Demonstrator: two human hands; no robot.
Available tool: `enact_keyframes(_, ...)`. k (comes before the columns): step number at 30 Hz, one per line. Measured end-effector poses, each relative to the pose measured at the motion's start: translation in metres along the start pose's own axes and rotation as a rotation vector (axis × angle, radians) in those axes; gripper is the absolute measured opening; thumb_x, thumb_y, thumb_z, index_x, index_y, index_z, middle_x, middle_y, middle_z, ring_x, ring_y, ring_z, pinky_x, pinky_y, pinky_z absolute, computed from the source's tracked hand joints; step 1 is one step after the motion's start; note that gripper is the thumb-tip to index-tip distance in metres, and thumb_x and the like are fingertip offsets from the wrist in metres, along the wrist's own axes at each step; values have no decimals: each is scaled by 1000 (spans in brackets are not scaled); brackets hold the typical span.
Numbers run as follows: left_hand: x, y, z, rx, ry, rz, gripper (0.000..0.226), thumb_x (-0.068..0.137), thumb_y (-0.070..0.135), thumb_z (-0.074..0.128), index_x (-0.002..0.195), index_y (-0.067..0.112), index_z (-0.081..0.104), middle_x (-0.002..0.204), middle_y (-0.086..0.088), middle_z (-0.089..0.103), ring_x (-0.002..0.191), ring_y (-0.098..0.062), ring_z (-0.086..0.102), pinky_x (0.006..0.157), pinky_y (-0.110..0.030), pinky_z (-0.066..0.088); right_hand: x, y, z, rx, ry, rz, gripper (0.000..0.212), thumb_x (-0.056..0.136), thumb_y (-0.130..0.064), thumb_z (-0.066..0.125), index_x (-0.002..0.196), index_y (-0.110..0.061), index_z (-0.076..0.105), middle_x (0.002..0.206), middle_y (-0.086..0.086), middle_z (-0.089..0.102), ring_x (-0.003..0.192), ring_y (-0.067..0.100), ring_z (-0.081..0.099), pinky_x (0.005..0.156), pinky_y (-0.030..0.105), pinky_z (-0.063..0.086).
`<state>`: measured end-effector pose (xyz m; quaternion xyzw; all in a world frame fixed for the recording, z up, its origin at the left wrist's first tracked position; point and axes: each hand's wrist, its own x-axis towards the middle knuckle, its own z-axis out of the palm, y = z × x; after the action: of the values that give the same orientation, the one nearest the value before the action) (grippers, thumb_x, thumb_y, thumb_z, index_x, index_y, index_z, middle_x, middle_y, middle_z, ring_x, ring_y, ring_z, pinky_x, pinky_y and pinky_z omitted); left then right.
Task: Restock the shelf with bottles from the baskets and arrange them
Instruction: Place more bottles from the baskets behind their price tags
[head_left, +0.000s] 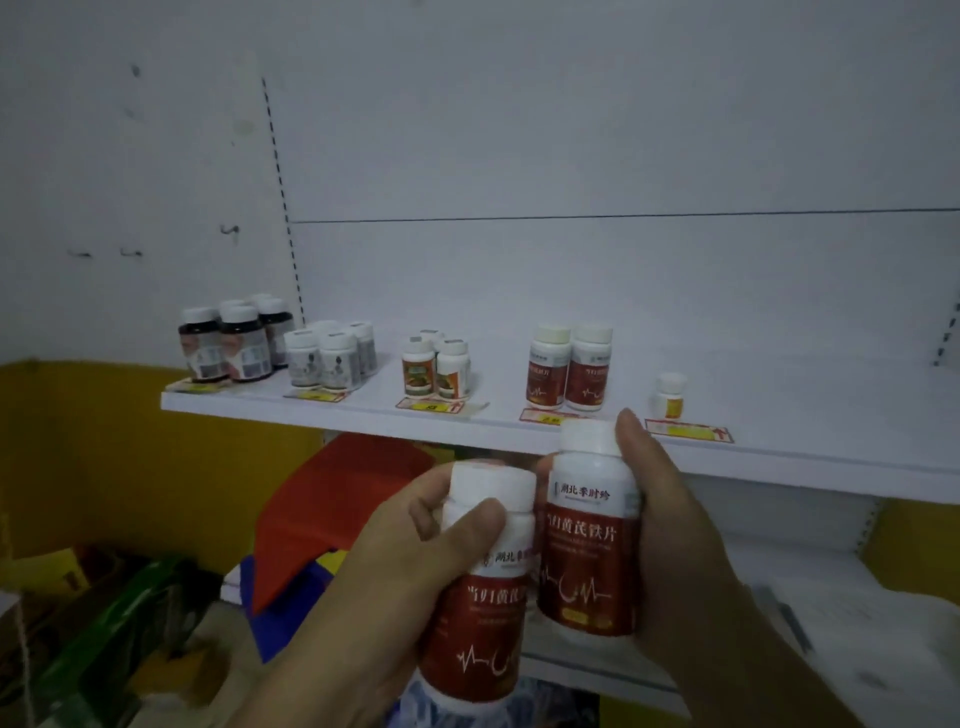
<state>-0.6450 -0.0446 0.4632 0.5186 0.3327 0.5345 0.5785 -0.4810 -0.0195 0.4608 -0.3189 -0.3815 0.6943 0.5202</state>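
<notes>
The person stands in front of the white shelf (363, 410) with a bottle in each hand, both held up just below the shelf's front edge. The left hand (395, 561) is wrapped round a red-and-white bottle (480, 587), thumb pressed across its white upper part just under the cap, the bottle leaning a little to the right. The right hand (670, 525) is closed around a second bottle of the same kind (592, 535), held upright with the label facing out and the fingertips reaching up beside its white cap. The two bottles sit side by side, touching or very nearly so.

On the shelf, groups of bottles stand in a row near the front edge. At the left end is a cluster of dark bottles with white caps (234, 340). Just beside it is a group of pale grey-labelled bottles (332, 358). Further right is a small group with orange and green labels (436, 366). Then come two red-labelled bottles matching the ones in the hands (569, 369), standing touching each other, straight above the held pair. Well to the right of those, a single small white bottle with a yellow label (670, 395) stands alone. Price tags (688, 431) lie along the front edge before each group.

Beneath the shelf, red and blue packaging (332, 509) shows on the lower level, and a green package (114, 623) lies at lower left.
</notes>
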Motion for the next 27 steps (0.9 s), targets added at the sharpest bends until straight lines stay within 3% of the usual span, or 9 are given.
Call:
enact_keyframes(3, 20, 8, -9, 81, -69, 33, 76, 17, 54, 89, 85, 22, 77, 85, -2, 77, 77, -13, 73, 56, -16, 54, 8, -10, 0, -126, 47, -137, 86, 42, -71, 58, 99, -8, 66, 84, 16, 73, 71, 29, 71, 59, 35, 54)
enact_keyframes(5, 42, 15, -12, 102, -74, 4, 76, 14, 49, 91, 84, 22, 77, 85, -2, 77, 76, -15, 73, 54, -16, 54, 17, -22, 0, -236, 70, -247, 80, 44, -70, 55, 95, -8, 68, 82, 15, 74, 70, 29, 71, 61, 37, 54)
enact_keyframes(8, 73, 22, -17, 95, 75, -13, 19, 55, 5, 83, 65, 16, 71, 69, -8, 73, 54, -29, 68, 42, -21, 52, 36, -43, -5, -373, 113, -383, 65, 43, -69, 53, 85, -23, 71, 83, 7, 75, 76, 24, 72, 69, 41, 58)
enact_keyframes(11, 113, 25, -16, -13, 74, -16, 52, 47, 10, 72, 99, 8, 66, 58, -15, 71, 46, -28, 67, 56, -41, 49, 57, -72, -15, -421, 109, -487, 56, 46, -72, 50, 79, -32, 72, 84, 3, 76, 77, 20, 73, 63, 33, 59)
enact_keyframes(13, 138, 29, -14, -18, 108, 20, 68, 55, 29, 80, 115, 3, 60, 49, -16, 66, 39, -24, 64, 47, -38, 52, 76, -94, -25, -461, 148, -546, 66, 47, -75, 48, 86, -26, 69, 85, -1, 75, 79, 17, 72, 65, 33, 57)
enact_keyframes(14, 153, 33, -10, -46, 141, 36, 56, 67, 33, 73, 114, 5, 62, 51, -16, 67, 41, -23, 65, 45, -34, 53, 86, -107, -29, -493, 182, -583, 69, 47, -77, 46, 88, -26, 68, 85, -5, 75, 79, 13, 72, 66, 31, 56)
enact_keyframes(18, 204, 51, -4, 103, 144, 227, 54, 53, 61, 55, 87, 23, 75, 82, -3, 76, 76, -21, 73, 62, -35, 57, 133, -155, -46, -564, 309, -730, 73, 45, -80, 38, 90, -28, 63, 82, -8, 72, 79, 10, 70, 70, 29, 52)
enact_keyframes(22, 264, 75, -2, 316, 168, 295, 56, 56, 69, 49, 99, 34, 63, 97, 8, 73, 101, -15, 64, 93, -37, 44, 179, -191, -67, -582, 291, -746, 63, 48, -77, 41, 87, -32, 62, 82, -9, 71, 83, 11, 68, 74, 32, 51)
enact_keyframes(27, 325, 80, -10, 473, 83, 299, 41, 70, 57, 51, 107, 38, 58, 117, 7, 61, 110, -12, 57, 91, -32, 44, 242, -209, -94, -694, 261, -704, 53, 54, -73, 47, 87, -35, 64, 90, -10, 69, 88, 10, 65, 74, 30, 49)
